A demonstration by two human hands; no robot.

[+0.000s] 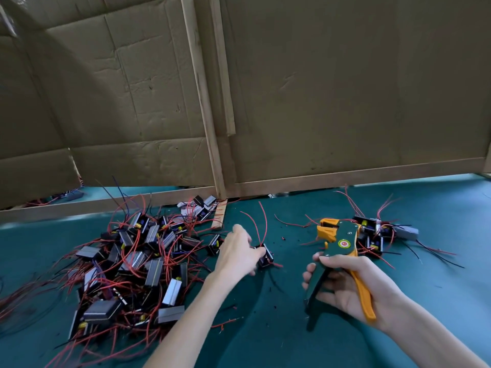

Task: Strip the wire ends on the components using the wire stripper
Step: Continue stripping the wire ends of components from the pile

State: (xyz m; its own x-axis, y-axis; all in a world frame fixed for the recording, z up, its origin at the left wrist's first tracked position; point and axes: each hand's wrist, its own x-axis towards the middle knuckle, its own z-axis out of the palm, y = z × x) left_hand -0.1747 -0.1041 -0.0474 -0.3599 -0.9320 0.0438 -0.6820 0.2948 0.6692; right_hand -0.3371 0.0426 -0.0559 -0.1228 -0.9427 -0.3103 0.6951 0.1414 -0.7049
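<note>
My left hand (237, 252) pinches a small black component (265, 254) just above the green table; its red wires stick up and away from me. My right hand (342, 284) grips the handles of a green and orange wire stripper (338, 244), whose orange jaws point up and left, about a hand's width right of the component. A big heap of black and silver components with tangled red wires (132, 264) lies to the left. A smaller group of components (372, 235) lies behind the stripper on the right.
A cardboard wall on wooden frames (220, 102) closes off the back of the green table (265, 328). Loose red wire offcuts (225, 324) and small black scraps lie on the table between my arms.
</note>
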